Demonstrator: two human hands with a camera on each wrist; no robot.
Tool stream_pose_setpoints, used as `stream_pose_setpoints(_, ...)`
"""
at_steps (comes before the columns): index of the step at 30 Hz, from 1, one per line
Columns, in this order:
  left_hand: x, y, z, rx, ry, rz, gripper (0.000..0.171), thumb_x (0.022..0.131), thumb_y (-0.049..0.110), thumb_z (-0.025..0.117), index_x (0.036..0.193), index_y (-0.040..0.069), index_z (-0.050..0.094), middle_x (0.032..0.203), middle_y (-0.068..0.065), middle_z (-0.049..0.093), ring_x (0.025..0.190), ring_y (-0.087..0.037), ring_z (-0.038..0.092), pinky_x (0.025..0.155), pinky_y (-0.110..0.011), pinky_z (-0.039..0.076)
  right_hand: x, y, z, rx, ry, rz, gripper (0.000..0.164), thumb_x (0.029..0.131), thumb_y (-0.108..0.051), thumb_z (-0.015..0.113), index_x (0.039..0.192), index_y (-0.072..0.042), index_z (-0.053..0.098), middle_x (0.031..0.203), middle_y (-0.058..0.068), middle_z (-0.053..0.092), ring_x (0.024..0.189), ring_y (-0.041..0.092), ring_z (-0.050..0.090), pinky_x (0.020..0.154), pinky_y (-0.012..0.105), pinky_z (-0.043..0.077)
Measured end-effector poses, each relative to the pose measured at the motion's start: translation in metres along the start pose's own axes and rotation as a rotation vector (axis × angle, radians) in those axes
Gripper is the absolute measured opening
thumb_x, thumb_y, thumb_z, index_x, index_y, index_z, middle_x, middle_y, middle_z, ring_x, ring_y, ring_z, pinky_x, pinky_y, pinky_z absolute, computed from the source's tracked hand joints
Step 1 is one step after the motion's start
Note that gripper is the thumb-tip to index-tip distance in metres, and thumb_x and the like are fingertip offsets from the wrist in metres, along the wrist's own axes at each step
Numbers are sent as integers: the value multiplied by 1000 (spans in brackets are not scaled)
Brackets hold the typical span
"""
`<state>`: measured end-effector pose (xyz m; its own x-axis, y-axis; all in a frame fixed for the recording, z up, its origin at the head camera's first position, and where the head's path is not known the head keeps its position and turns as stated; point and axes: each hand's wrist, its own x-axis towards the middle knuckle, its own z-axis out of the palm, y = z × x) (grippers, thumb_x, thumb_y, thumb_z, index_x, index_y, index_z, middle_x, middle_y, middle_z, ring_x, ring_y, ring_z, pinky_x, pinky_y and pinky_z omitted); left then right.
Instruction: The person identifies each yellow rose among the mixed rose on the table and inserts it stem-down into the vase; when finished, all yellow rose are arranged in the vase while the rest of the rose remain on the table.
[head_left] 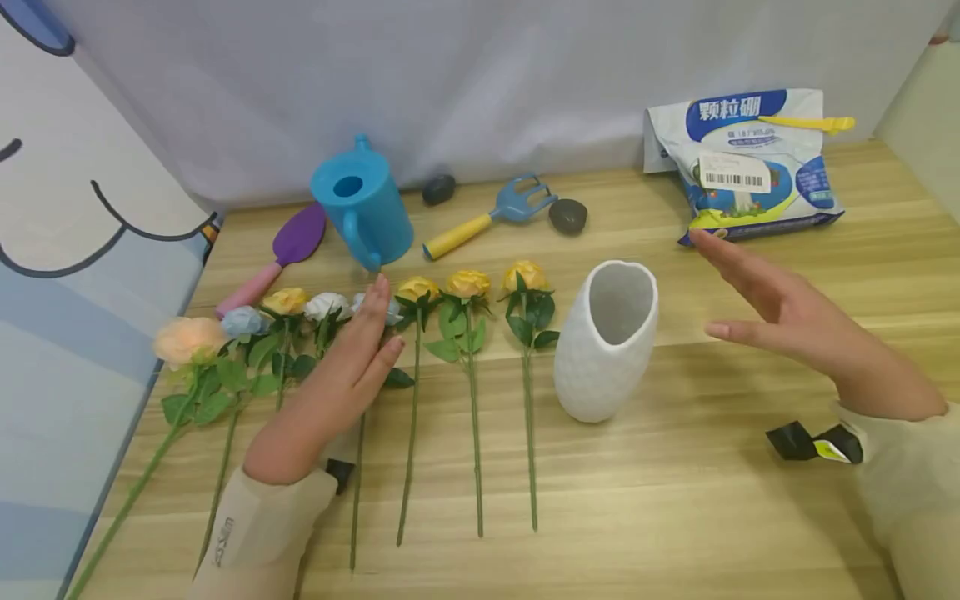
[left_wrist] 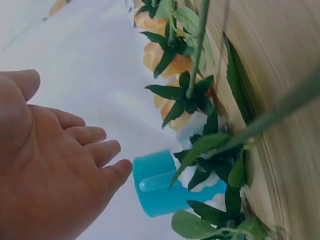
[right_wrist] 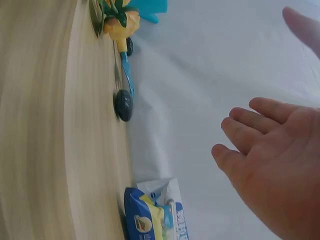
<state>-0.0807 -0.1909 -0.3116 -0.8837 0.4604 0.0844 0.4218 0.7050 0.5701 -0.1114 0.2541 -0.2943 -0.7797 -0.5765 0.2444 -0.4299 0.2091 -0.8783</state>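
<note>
My left hand (head_left: 333, 392) hovers over the row of artificial flowers, fingers extended and nothing in its grasp. In the left wrist view its palm faces the camera, with the flower stems to the right. My right hand (head_left: 795, 321) is held up right of the white vase (head_left: 600, 367), apart from it, thumb spread from straight fingers. That vase stands upright with an open slanted mouth. Yellow roses (head_left: 468, 285) lie left of it with stems toward me. A peach flower (head_left: 189, 340), a blue rose (head_left: 244, 322) and a white rose (head_left: 327, 306) lie farther left.
Behind the flowers are a blue watering can (head_left: 382, 212), a purple toy shovel (head_left: 300, 236), a toy fork (head_left: 491, 218) and two dark stones (head_left: 568, 217). A printed bag (head_left: 750, 167) with a yellow clip (head_left: 832, 125) leans at the back right against a pale curtain (head_left: 487, 75).
</note>
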Motion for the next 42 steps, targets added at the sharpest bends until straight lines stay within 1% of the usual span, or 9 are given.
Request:
stream_pose_setpoints(7,-5,12,5,-142,-60,31,56,103,23,29,147,2,0,153,-14,-2,139,-27,-1,110,-44,6,11,4,19,195,-79,-175,91,63,24,68,141,9,23,149,16,23,137,19,20,106,20,20)
stream_pose_setpoints(11,-6,22,11,-178,-124,35,58,102,26,32,149,9,2,153,-11,1,139,-27,2,109,-48,8,11,2,31,230,-101,-157,92,61,24,70,141,6,29,147,9,31,135,16,25,105,20,21)
stream_pose_setpoints(15,-5,32,18,-125,-183,7,61,100,34,38,149,12,9,152,-13,13,137,-31,14,107,-51,15,11,0,45,255,-84,-144,90,60,24,71,139,-1,38,142,1,40,131,11,33,103,18,24)
stream_pose_setpoints(20,4,43,25,-119,-237,-27,63,98,44,38,149,16,14,150,-9,21,136,-27,20,107,-46,19,14,-1,56,256,-77,-133,89,60,21,74,139,-1,39,141,1,42,131,13,33,104,20,24)
stream_pose_setpoints(25,21,51,38,-112,-228,-10,59,96,40,47,144,10,31,145,-6,33,133,-24,29,106,-41,23,15,0,61,259,-53,-121,84,60,19,75,135,-1,44,136,1,47,128,14,37,103,21,26)
stream_pose_setpoints(29,31,55,51,-82,-222,-32,56,94,40,51,138,7,43,140,-8,42,129,-24,36,104,-40,28,15,1,66,276,-37,-116,80,59,19,76,131,-6,51,129,0,53,125,14,41,103,21,28)
stream_pose_setpoints(32,37,57,57,-60,-204,-79,56,92,42,53,137,9,45,136,-6,47,125,-23,42,102,-39,32,16,1,69,278,-22,-120,78,59,19,76,129,-7,53,127,0,54,124,14,42,103,21,28)
stream_pose_setpoints(37,44,59,65,-37,-143,-115,51,90,39,58,131,8,53,106,-1,64,98,-15,58,84,-32,45,16,3,72,281,-8,-119,76,60,19,75,128,-8,54,126,0,55,123,14,43,103,22,28)
stream_pose_setpoints(42,49,60,71,-9,-97,-118,44,89,36,60,124,8,60,80,2,58,69,-12,49,63,-27,42,14,5,75,299,-14,-115,75,61,18,75,129,-6,52,126,-1,55,123,14,42,103,22,28)
